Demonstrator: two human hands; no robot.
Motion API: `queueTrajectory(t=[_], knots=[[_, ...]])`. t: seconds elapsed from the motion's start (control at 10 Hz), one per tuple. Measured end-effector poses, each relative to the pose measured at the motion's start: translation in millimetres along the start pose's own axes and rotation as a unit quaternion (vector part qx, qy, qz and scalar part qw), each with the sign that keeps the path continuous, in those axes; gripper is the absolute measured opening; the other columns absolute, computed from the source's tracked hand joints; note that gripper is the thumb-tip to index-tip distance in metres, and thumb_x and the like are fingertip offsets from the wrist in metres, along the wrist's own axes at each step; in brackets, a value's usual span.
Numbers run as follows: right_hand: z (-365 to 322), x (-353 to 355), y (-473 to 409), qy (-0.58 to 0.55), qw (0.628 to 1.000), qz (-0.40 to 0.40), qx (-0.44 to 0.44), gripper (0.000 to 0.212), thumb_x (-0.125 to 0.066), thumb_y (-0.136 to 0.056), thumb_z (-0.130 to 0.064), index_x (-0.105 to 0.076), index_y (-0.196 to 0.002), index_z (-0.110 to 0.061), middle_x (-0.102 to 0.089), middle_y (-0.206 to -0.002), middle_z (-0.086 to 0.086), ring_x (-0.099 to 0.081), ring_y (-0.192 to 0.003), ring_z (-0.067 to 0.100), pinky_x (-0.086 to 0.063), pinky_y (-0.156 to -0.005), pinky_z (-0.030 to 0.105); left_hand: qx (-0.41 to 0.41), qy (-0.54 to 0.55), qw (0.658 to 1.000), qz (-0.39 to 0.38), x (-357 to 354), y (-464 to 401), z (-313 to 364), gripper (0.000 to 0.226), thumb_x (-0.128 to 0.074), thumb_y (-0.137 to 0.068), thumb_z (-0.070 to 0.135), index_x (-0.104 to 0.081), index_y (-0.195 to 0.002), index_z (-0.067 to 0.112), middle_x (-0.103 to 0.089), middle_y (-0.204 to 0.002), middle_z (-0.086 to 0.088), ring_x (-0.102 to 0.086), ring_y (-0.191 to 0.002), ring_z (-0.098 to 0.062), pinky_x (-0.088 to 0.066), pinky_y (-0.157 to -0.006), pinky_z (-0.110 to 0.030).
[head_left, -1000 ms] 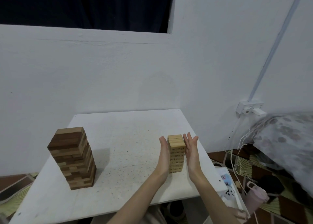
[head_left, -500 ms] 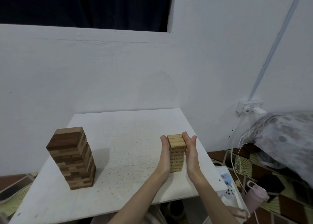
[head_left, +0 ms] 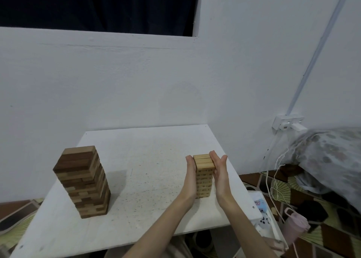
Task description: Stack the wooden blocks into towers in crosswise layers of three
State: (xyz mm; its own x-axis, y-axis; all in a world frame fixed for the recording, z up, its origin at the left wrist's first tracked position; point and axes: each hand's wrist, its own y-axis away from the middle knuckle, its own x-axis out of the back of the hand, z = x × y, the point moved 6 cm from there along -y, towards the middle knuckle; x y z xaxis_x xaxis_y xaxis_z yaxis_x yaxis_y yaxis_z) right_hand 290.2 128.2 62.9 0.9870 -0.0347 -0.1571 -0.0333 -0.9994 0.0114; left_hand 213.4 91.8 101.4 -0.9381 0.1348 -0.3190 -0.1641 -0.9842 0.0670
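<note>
Light block tower (head_left: 203, 176) near the bench's (head_left: 148, 160) right edge, flanked by left hand (head_left: 191, 171) and right hand (head_left: 220, 170). Fingers straight and together, palms pressed flat to its sides. Dark block tower (head_left: 83, 181) stands near the left edge.

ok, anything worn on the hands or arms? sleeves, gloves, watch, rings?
Nothing visible. Left hand and right hand are bare, with no gloves, rings or markings showing. Both forearms are bare to the frame's bottom edge: no sleeves, watch or bands in view.
</note>
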Motion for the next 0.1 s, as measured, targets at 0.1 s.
queueTrajectory(t=[0.1], knots=[[4.5,5.8,-3.4,-0.002,1.0,0.009,0.005,0.09,-0.022,-0.071,-0.085,-0.037,-0.14,-0.029,-0.041,-0.145,-0.011,-0.037,-0.134,0.005,-0.025,-0.114,0.027,0.003,-0.021,1.0,0.021,8.2,3.1,2.6,0.048,0.004,-0.099,0.039,-0.042,-0.112,0.04,-0.046,-0.112,0.031,-0.047,-0.085,0.029,-0.034,-0.085,0.002]])
